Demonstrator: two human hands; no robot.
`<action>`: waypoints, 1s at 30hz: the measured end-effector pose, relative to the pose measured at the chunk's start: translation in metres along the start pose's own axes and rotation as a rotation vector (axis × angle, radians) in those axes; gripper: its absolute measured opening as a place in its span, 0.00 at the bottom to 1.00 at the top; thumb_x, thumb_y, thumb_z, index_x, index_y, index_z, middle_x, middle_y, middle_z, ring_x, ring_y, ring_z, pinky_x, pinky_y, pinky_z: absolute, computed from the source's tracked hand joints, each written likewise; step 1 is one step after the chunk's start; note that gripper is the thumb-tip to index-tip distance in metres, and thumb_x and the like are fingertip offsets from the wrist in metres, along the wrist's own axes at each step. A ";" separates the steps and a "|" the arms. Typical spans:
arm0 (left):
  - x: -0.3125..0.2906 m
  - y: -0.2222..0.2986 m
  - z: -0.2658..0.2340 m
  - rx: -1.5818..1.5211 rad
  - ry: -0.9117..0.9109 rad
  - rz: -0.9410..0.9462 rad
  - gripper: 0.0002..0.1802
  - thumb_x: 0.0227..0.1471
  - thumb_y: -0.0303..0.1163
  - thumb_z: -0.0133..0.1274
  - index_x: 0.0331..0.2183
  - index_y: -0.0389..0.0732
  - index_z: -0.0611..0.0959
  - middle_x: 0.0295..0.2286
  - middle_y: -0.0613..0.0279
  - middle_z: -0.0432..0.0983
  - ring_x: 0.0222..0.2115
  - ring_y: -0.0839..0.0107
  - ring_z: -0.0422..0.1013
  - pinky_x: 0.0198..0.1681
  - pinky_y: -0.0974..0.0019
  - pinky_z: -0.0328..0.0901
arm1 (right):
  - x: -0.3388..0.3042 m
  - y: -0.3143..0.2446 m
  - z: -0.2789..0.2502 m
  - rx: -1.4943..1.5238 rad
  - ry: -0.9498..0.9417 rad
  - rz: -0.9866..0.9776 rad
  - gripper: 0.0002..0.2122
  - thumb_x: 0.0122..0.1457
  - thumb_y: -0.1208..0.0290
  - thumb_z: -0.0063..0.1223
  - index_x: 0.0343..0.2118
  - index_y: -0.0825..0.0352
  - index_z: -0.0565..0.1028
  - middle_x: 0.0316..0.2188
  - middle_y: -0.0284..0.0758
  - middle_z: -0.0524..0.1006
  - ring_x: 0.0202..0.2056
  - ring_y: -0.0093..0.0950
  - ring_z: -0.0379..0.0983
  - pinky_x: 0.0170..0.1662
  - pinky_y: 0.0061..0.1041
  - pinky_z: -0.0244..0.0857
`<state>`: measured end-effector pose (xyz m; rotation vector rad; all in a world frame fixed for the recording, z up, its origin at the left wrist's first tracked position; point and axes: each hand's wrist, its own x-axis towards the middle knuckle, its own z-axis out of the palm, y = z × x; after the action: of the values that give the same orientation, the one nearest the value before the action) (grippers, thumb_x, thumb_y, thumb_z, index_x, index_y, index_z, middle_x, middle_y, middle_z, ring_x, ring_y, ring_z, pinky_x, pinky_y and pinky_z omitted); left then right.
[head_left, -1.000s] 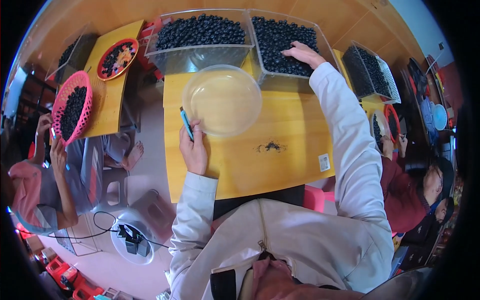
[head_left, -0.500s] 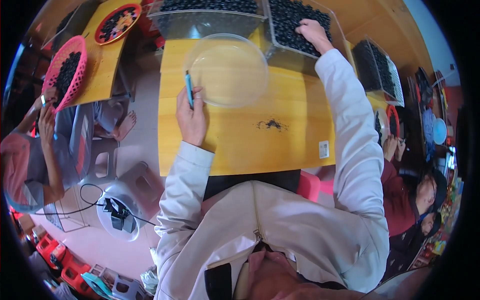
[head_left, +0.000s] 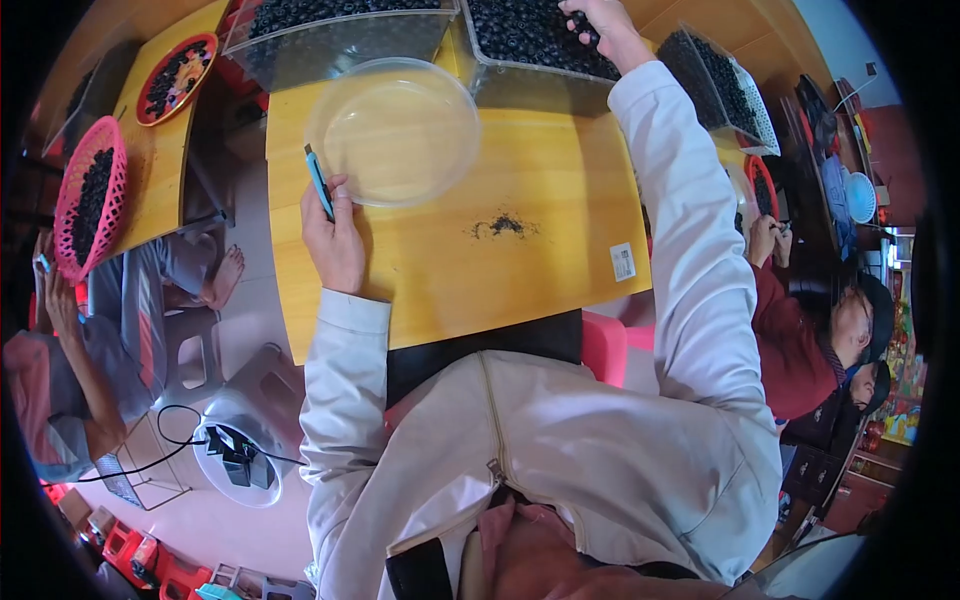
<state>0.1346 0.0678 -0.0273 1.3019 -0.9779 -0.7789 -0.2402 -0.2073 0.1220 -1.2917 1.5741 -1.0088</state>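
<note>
My left hand (head_left: pixel 335 245) is closed around a slim blue-handled tool (head_left: pixel 319 184), perhaps a small knife, its dark tip pointing up and away. Beside that hand stands a shallow, see-through round bowl (head_left: pixel 395 130) with nothing visible in it. At the far right, my right hand (head_left: pixel 614 34) hovers over a clear rectangular bin (head_left: pixel 545 90) heaped with small, dark, round pieces (head_left: pixel 525 38). Several of the dark pieces (head_left: pixel 583 27) are gripped in its fingers; I cannot tell their exact kind.
Another clear bin (head_left: pixel 340 55) of dark pieces stands at the back left. Dark crumbs (head_left: pixel 507 226) lie on the yellow table (head_left: pixel 450 290). A person sits at left by a pink basket (head_left: pixel 70 225); people at right work by a red-rimmed tray (head_left: pixel 764 188).
My right hand has risen a little from the heap, and dark pieces now show in its fingers. The whole view has shifted slightly; my left hand keeps the tool beside the bowl.
</note>
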 end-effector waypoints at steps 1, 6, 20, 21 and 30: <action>0.001 0.001 0.001 -0.001 -0.004 0.011 0.11 0.67 0.26 0.50 0.47 0.32 0.81 0.42 0.60 0.73 0.33 0.74 0.72 0.39 0.70 0.69 | -0.002 -0.002 -0.006 0.000 0.010 0.003 0.12 0.60 0.75 0.58 0.47 0.64 0.77 0.25 0.30 0.77 0.20 0.22 0.73 0.14 0.20 0.57; 0.003 0.002 0.004 0.007 -0.043 0.007 0.11 0.67 0.26 0.50 0.47 0.32 0.81 0.42 0.60 0.73 0.33 0.75 0.72 0.39 0.70 0.69 | -0.058 -0.033 -0.020 0.325 -0.169 -0.017 0.09 0.60 0.75 0.57 0.44 0.62 0.75 0.27 0.30 0.77 0.21 0.21 0.74 0.13 0.16 0.54; 0.002 0.002 0.002 -0.007 -0.009 0.009 0.12 0.68 0.29 0.50 0.46 0.31 0.82 0.44 0.60 0.73 0.36 0.75 0.71 0.40 0.70 0.69 | -0.181 0.035 0.043 0.306 -0.489 0.227 0.10 0.59 0.74 0.62 0.43 0.66 0.78 0.26 0.31 0.77 0.21 0.16 0.71 0.13 0.15 0.53; 0.001 0.002 0.003 -0.008 -0.011 0.010 0.12 0.68 0.29 0.50 0.46 0.31 0.82 0.44 0.60 0.73 0.36 0.75 0.71 0.40 0.70 0.69 | -0.178 0.040 0.049 0.307 -0.488 0.226 0.10 0.59 0.74 0.62 0.43 0.66 0.78 0.26 0.31 0.77 0.21 0.16 0.71 0.13 0.15 0.53; -0.001 0.004 0.000 0.018 -0.018 -0.008 0.12 0.68 0.29 0.50 0.47 0.32 0.81 0.45 0.59 0.72 0.37 0.74 0.72 0.41 0.69 0.70 | -0.165 0.121 0.086 -0.808 0.083 -0.863 0.10 0.52 0.73 0.63 0.38 0.57 0.81 0.39 0.29 0.77 0.36 0.35 0.80 0.36 0.34 0.76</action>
<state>0.1341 0.0697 -0.0239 1.3169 -0.9964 -0.7903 -0.1778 -0.0330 -0.0001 -2.6611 1.5473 -0.9195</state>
